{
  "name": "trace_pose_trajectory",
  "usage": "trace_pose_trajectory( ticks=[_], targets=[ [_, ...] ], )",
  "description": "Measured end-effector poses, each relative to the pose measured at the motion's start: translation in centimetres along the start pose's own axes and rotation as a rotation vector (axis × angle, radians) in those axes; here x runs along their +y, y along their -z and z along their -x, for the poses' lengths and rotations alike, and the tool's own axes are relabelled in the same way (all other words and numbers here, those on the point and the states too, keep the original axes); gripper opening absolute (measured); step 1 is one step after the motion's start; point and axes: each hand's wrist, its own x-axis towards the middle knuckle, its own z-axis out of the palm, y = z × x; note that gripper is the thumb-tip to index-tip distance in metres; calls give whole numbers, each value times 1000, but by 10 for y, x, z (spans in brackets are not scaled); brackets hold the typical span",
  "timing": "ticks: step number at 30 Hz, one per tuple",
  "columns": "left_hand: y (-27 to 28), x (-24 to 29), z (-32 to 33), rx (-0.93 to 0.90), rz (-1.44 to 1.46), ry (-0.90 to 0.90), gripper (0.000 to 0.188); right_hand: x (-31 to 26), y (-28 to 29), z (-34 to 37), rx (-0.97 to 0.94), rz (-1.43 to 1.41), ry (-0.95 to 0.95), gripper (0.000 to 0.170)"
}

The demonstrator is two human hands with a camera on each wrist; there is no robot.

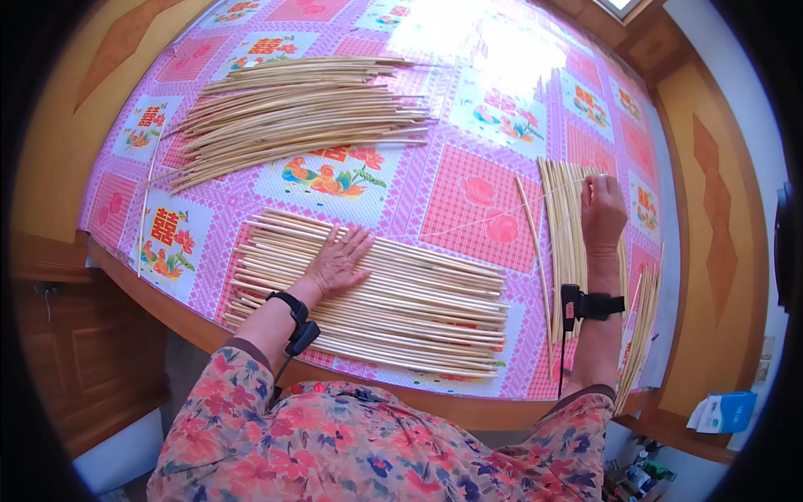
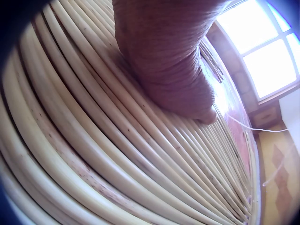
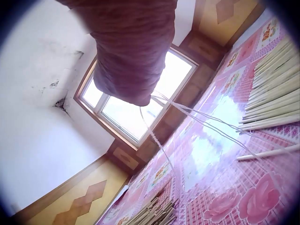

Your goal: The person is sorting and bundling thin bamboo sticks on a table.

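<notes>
My left hand [image 1: 339, 261] lies spread on a flat row of pale, thin stalks [image 1: 410, 309] near the table's front edge. In the left wrist view its thumb [image 2: 178, 93] rests against the stalks, which run close side by side. My right hand [image 1: 604, 213] is raised at the right, fingers curled, over a second row of stalks [image 1: 565, 226]. It pinches a thin white thread [image 1: 502, 216] that slants down to the left toward the near row. The right wrist view shows several strands of this thread [image 3: 201, 116] trailing from the fingertips; the fingers' far side is hidden.
A loose heap of stalks [image 1: 301, 113] lies at the back left. One single stalk [image 1: 535, 251] lies beside the right row, and more stalks [image 1: 640, 326] sit at the right edge. A patterned pink cloth [image 1: 477, 192] covers the table.
</notes>
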Motion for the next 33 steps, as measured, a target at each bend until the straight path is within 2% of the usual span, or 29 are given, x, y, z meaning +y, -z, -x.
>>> trace_pose_trajectory(
  ticks=[4, 8, 12, 14, 15, 18, 22, 24, 28, 30, 32, 33],
  targets=[
    [-1, 0, 1, 6, -11, -13, 66, -21, -73, 36, -406, 139, 55, 6],
    [-7, -3, 1, -16, -3, -4, 65, -37, -113, 87, -583, 57, 22, 10],
    [-3, -2, 3, -4, 34, -3, 63, -52, -101, 70, -620, 82, -84, 12],
    [-6, -2, 4, -7, 37, 10, 64, -56, -98, 50, -344, 30, -157, 12],
    [-6, -3, 3, -3, 30, 2, 64, -58, -98, 38, -258, 9, -128, 15],
    [-9, -3, 4, 7, 9, 6, 65, -86, -103, 18, -253, -94, -13, 16],
    [-13, -3, 4, 56, 47, 2, 66, -139, -140, 40, -469, -275, 112, 14],
    [-16, -4, 5, 76, 66, -31, 66, -150, -150, 56, -645, -230, 120, 13],
    [-8, -5, 5, 53, 142, -29, 66, -154, -158, 63, -646, -288, 60, 14],
    [-7, -5, 3, 74, 162, -17, 66, -154, -149, 52, -735, -254, 25, 17],
    [0, -3, 2, -24, 193, 10, 65, -163, -139, 37, -700, -249, 40, 19],
    [0, -2, 2, 39, 214, 13, 63, -169, -134, 29, -669, -249, 45, 21]
  ],
)
